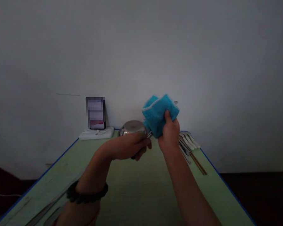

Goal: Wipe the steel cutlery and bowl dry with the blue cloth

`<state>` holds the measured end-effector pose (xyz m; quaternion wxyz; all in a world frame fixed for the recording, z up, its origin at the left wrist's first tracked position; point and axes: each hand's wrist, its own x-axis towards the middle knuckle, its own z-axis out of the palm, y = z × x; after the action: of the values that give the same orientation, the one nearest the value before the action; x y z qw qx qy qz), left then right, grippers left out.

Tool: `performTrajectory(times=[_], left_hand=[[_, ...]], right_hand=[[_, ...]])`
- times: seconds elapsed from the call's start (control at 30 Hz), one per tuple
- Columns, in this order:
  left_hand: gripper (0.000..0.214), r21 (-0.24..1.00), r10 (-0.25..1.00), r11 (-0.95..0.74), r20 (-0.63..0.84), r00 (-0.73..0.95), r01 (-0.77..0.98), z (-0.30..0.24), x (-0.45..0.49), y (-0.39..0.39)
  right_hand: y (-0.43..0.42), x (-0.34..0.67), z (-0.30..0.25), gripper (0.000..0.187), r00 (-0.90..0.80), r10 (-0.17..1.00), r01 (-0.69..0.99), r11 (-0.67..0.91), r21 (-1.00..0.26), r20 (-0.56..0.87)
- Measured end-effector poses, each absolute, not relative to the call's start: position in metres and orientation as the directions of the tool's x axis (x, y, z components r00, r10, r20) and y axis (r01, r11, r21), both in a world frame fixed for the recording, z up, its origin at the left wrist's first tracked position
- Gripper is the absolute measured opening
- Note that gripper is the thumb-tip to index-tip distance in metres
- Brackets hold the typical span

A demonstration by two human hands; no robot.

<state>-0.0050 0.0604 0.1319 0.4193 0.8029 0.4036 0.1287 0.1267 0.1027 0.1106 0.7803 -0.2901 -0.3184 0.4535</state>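
My right hand (169, 133) is closed round a folded blue cloth (158, 113), held up above the green table (136, 188). A thin metal utensil (149, 135) runs from the cloth down into my left hand (132, 146), whose fingers are curled round its lower end. The utensil's upper part is wrapped in the cloth, with a small tip showing past it. Just behind my left hand a steel bowl (132, 127) lies upside down on the table.
Several metal utensils and wooden chopsticks (191, 147) lie at the table's right side. A white folded cloth (96, 133) with a dark device (95, 113) propped on it stands at the far left. More cutlery (49, 210) lies near the left front edge.
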Motion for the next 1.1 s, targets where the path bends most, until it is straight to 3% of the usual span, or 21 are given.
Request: performTrajectory(times=[0.1, 0.2, 0.4, 0.67, 0.9, 1.1], left_hand=[[0.03, 0.784, 0.768, -0.301, -0.138, 0.626, 0.543, 0.134, -0.013, 0.06], [0.032, 0.805, 0.737, -0.285, -0.162, 0.656, 0.52, 0.137, -0.019, 0.059], [0.031, 0.81, 0.758, -0.261, -0.165, 0.632, 0.525, 0.136, -0.02, 0.06], [0.026, 0.798, 0.882, -0.234, -0.066, 0.467, 0.555, 0.137, -0.015, 0.061], [0.032, 0.803, 0.865, -0.214, -0.11, 0.49, 0.556, 0.14, -0.016, 0.059], [0.036, 0.71, 0.822, -0.283, -0.167, 0.545, 0.645, 0.145, -0.02, 0.054]], right_hand=[[0.104, 0.138, 0.116, 0.036, 0.423, 0.905, -0.631, 0.336, -0.699, 0.053], [0.106, 0.151, 0.119, 0.037, 0.464, 0.885, -0.674, 0.342, -0.655, -0.015], [0.107, 0.147, 0.116, 0.044, 0.479, 0.878, -0.679, 0.39, -0.622, 0.027], [0.097, 0.102, 0.101, 0.044, 0.391, 0.916, -0.488, 0.292, -0.822, 0.093], [0.101, 0.124, 0.106, 0.04, 0.506, 0.861, -0.409, 0.285, -0.867, 0.044], [0.106, 0.155, 0.114, 0.035, 0.58, 0.813, -0.487, 0.293, -0.823, -0.053]])
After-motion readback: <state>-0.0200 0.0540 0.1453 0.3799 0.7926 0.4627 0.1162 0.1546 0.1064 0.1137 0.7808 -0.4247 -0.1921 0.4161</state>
